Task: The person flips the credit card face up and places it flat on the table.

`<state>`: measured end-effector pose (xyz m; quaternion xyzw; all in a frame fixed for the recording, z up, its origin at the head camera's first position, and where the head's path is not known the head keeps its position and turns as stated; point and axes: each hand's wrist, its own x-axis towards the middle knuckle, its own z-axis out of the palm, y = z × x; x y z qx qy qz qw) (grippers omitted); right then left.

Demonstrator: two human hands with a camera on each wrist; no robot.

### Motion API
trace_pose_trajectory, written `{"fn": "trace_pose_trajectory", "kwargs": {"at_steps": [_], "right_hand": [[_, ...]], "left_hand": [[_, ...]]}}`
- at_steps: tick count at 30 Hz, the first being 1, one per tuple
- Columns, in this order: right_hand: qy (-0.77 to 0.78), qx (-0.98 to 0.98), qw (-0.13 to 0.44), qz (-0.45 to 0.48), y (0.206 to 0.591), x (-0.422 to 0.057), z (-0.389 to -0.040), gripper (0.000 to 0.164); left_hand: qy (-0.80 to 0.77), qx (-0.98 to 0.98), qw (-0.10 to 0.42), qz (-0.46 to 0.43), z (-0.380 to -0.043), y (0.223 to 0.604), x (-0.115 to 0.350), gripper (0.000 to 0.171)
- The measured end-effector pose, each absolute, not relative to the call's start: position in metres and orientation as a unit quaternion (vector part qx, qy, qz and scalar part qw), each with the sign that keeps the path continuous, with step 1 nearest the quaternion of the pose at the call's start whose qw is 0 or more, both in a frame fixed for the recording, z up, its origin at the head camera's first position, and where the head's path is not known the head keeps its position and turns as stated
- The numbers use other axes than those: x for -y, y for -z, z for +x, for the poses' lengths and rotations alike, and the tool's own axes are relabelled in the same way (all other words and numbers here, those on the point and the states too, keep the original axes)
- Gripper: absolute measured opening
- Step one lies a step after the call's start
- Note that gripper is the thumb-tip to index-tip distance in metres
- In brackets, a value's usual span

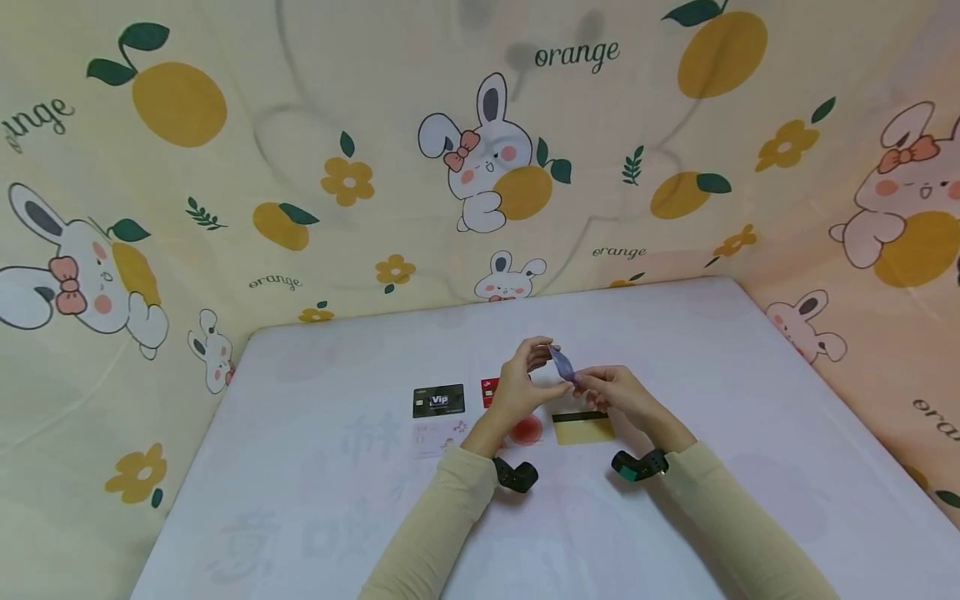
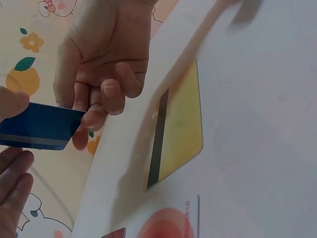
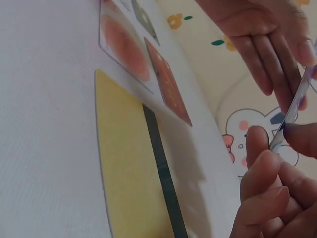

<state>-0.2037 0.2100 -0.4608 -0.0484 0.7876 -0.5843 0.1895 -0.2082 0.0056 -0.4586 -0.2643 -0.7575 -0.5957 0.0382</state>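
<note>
A blue card (image 1: pixel 562 364) is up off the table between both hands, tilted on edge in the head view. In the left wrist view its blue face (image 2: pixel 39 124) shows a pale stripe along one edge. My left hand (image 1: pixel 521 379) holds it between thumb and fingertips at opposite edges. At its near right corner, my right hand (image 1: pixel 618 393) pinches it with thumb and forefinger, the other fingers loosely curled. Beneath the right hand lies a gold card (image 1: pixel 583 430) with a black stripe. A red card (image 1: pixel 489 388) is partly hidden behind the left hand.
On the white table (image 1: pixel 315 467), a black "Vip" card (image 1: pixel 438 401) lies above a pale pink card (image 1: pixel 433 439). A white card with a red circle (image 1: pixel 527 430) lies beside the left wrist. A patterned cloth (image 1: pixel 420 100) hangs behind the table's far edge.
</note>
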Motion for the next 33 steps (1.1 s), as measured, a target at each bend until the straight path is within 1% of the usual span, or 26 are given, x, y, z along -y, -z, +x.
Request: {"fn": "trace_pose_trajectory", "kwargs": {"at_steps": [3,11,19,28,33], "right_hand": [[0.586,-0.787,0.188,-0.038,0.458,-0.209,-0.204,0.043],[0.588,-0.790,0.173,-0.015,0.458,-0.212,-0.206,0.045],[0.586,-0.795,0.158,0.002,0.454,-0.218,-0.206,0.043],[0.582,-0.800,0.146,0.006,0.454,-0.224,-0.206,0.041],[0.575,-0.807,0.137,0.000,0.453,-0.228,-0.205,0.043]], "left_hand": [[0.593,0.759,0.036,-0.267,-0.207,0.453,-0.004,0.065],[0.581,0.773,0.037,-0.254,-0.212,0.458,-0.001,0.064],[0.566,0.787,0.029,-0.244,-0.212,0.459,0.002,0.066],[0.567,0.789,0.020,-0.237,-0.212,0.462,0.005,0.065],[0.543,0.806,0.011,-0.235,-0.212,0.463,0.007,0.062]]}}
